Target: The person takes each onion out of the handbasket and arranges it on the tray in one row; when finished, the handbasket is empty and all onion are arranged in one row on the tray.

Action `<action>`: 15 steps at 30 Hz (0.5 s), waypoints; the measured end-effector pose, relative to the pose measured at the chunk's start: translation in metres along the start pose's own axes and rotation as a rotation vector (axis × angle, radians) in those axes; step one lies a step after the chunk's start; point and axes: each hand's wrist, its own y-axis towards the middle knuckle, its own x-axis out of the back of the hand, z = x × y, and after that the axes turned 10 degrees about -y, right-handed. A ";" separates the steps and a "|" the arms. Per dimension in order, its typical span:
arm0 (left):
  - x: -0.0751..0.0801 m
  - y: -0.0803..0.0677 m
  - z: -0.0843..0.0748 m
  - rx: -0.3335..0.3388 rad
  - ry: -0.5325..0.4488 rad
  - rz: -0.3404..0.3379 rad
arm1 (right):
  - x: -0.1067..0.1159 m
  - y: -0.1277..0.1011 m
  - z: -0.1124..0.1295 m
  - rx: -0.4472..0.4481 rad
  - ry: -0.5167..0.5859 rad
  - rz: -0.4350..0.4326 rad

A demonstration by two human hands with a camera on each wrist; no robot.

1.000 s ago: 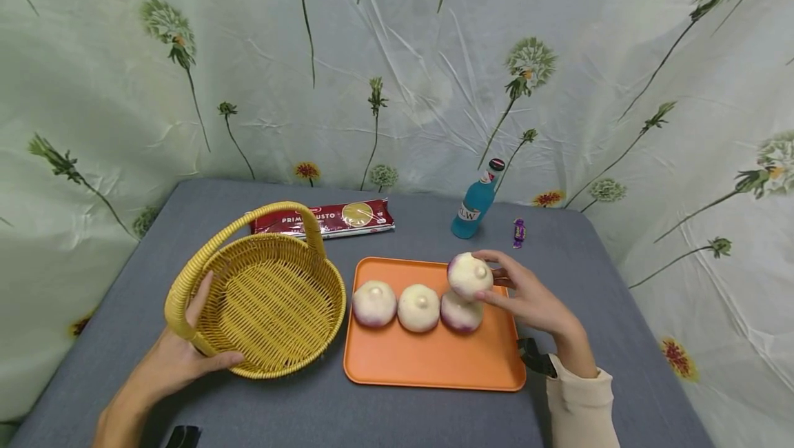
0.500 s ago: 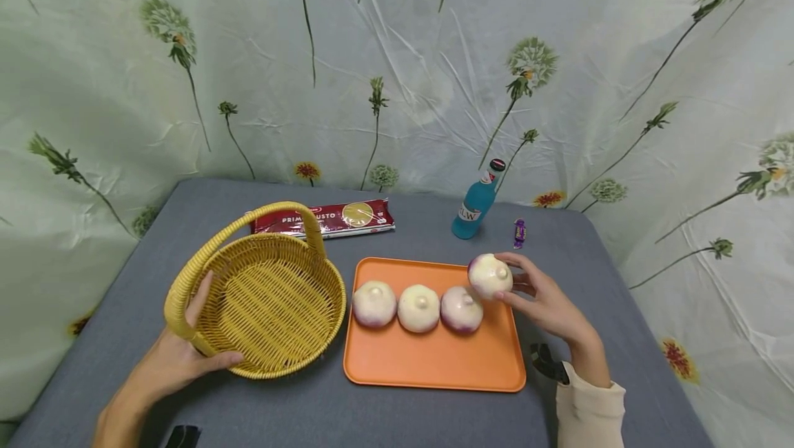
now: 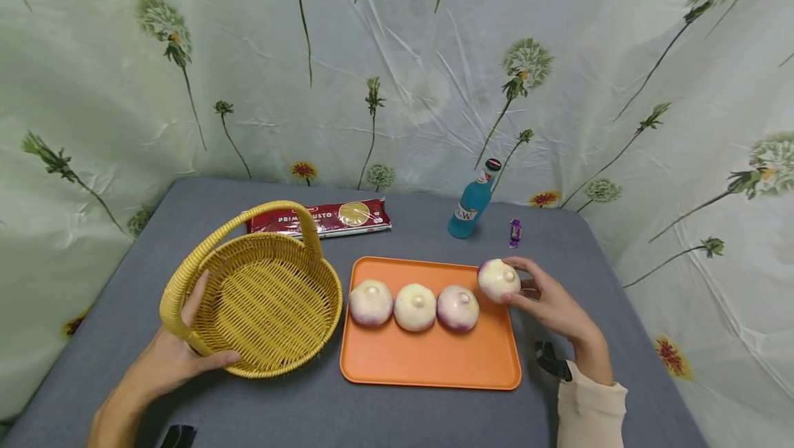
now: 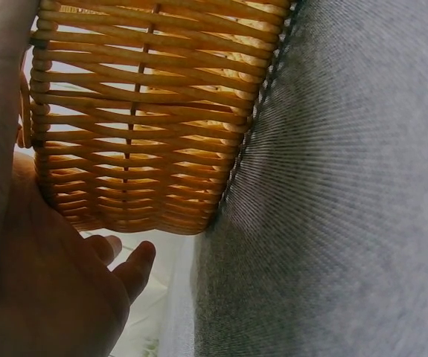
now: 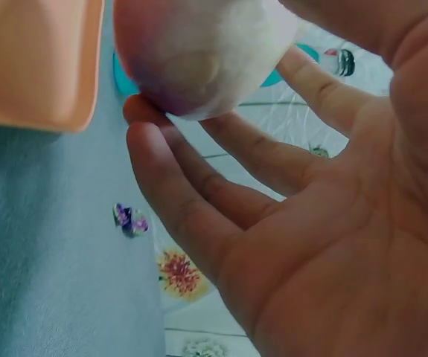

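Observation:
With its thumb and fingers, my right hand (image 3: pixel 551 303) holds a white turnip (image 3: pixel 498 280) with purple sides over the back right corner of the orange tray (image 3: pixel 428 365). The right wrist view shows the same turnip (image 5: pixel 206 52) at the fingertips, its far side hidden. Three more turnips stand in a row on the tray: a left one (image 3: pixel 371 303), a middle one (image 3: pixel 415 307) and a right one (image 3: pixel 457 308). On the left, my left hand (image 3: pixel 170 358) grips the rim of a yellow wicker basket (image 3: pixel 267 310) near the handle's base. No contents show in the basket.
A red spaghetti packet (image 3: pixel 335 219) lies behind the basket. Farther right are a blue bottle (image 3: pixel 469 208) and a small purple wrapped candy (image 3: pixel 515 233). A floral curtain (image 3: pixel 409 89) hangs behind the grey table (image 3: pixel 409 420).
My right hand has carried its turnip to the right, from above the right turnip of the row to the tray's back right corner. The left hand and the basket stay in place.

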 end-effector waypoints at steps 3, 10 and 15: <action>0.000 0.000 0.000 -0.011 -0.002 -0.001 | 0.001 -0.001 -0.004 -0.001 -0.006 0.011; 0.000 0.000 0.002 -0.016 0.002 -0.004 | 0.003 -0.004 -0.015 0.008 0.008 0.077; 0.000 0.000 0.002 -0.022 -0.007 -0.002 | 0.002 -0.005 -0.020 0.014 0.021 0.148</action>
